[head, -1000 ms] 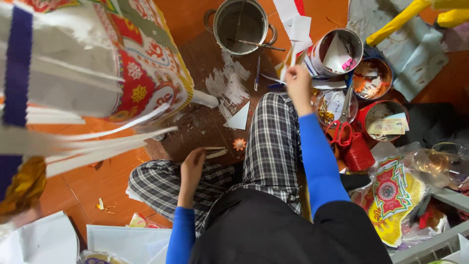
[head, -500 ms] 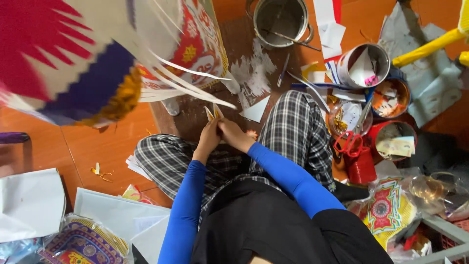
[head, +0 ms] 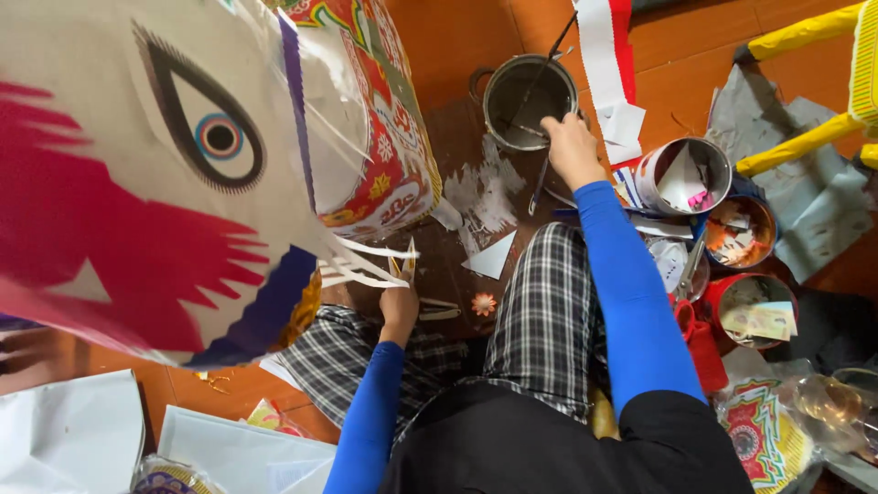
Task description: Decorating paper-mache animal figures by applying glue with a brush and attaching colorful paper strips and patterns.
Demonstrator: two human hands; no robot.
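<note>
our right hand [head: 569, 146] grips a brush [head: 549, 69] in the far metal pot [head: 526, 96]; our left hand [head: 400, 306] pinches a small paper strip [head: 408, 265] beside the big paper figure [head: 174, 174]. gluing seems unfinished, we think.

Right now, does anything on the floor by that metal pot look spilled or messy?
Yes. White smears spread over the dark floor patch just below the metal pot, like dried paste or stuck paper. The right hand is at the pot's rim.
</note>
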